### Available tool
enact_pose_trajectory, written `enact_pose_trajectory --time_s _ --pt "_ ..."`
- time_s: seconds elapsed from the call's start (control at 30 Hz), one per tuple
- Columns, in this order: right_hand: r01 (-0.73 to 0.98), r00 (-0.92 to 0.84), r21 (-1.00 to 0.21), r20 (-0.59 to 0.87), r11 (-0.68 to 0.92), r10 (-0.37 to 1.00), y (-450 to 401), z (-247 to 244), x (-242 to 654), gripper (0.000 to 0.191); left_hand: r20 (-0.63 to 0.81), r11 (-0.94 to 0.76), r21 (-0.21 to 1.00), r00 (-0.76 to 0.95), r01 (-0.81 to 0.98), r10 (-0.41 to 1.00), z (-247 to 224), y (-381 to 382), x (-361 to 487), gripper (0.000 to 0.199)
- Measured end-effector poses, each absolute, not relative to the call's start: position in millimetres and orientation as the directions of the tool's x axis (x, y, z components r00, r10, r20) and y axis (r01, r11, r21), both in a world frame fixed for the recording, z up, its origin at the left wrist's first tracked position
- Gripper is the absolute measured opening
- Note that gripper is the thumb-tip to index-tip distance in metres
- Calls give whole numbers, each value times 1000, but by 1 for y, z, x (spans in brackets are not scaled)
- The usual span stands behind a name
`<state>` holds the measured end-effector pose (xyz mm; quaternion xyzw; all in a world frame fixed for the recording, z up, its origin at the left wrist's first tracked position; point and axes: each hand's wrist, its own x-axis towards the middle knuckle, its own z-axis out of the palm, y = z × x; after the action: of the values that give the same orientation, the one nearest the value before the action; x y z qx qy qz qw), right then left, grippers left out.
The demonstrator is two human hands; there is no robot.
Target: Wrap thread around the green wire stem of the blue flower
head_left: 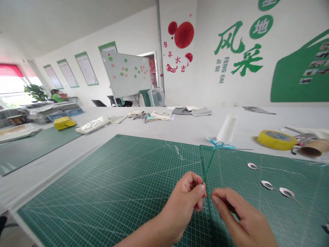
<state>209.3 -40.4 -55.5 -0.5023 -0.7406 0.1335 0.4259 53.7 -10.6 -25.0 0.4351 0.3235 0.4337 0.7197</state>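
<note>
My left hand (pixel 186 202) pinches a thin green stem (pixel 209 165) between thumb and fingers. The stem leans up to the right and carries a blue, petal-like wire top (pixel 218 144). Just right of it, my right hand (pixel 240 216) has thumb and forefinger pressed together. Anything in that pinch is too small or hidden to make out. Both hands hover over the green cutting mats, close to where the left mat (pixel 123 181) meets the right mat (pixel 269 168). Behind the blue top stands a white cone-shaped spool (pixel 228 127), slightly blurred.
Pale oval loops on thin stems, one (pixel 286 192) near my right hand, lie on the right mat. Farther right are a yellow tape roll (pixel 276 140) and a cardboard tube (pixel 315 147). Fabric pieces (pixel 161 114) lie along the back. A person (pixel 59 96) sits far left.
</note>
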Motion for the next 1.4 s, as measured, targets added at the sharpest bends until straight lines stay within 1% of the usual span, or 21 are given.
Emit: enact_pose_trajectory --time_s 0.1,0.3,0.5,0.77,0.97,1.13,1.4 --pt "630 -138 -615 512 474 848 -40 -56 210 9 -88 234 904 382 -357 920 -24 -10 53 16" --pt "624 -133 -616 522 481 843 -41 -53 209 10 -102 229 931 400 -284 911 -19 -9 50 17" --pt "611 -134 -633 508 474 851 -43 -52 210 11 -97 234 908 367 -349 925 -17 -9 52 15" --pt "585 -133 -666 485 463 865 -43 -48 207 14 -111 245 904 361 -351 926 -19 -8 52 15" --pt "598 -114 -662 488 452 866 -43 -50 209 13 -99 222 911 338 -346 936 -18 -7 52 14" --pt "599 -138 -661 471 452 871 -41 -52 210 14 -99 224 920 359 -323 928 -17 -9 51 11" --pt "623 -149 -653 440 430 885 -37 -55 211 17 -100 242 912 391 -332 915 -18 -9 53 13"
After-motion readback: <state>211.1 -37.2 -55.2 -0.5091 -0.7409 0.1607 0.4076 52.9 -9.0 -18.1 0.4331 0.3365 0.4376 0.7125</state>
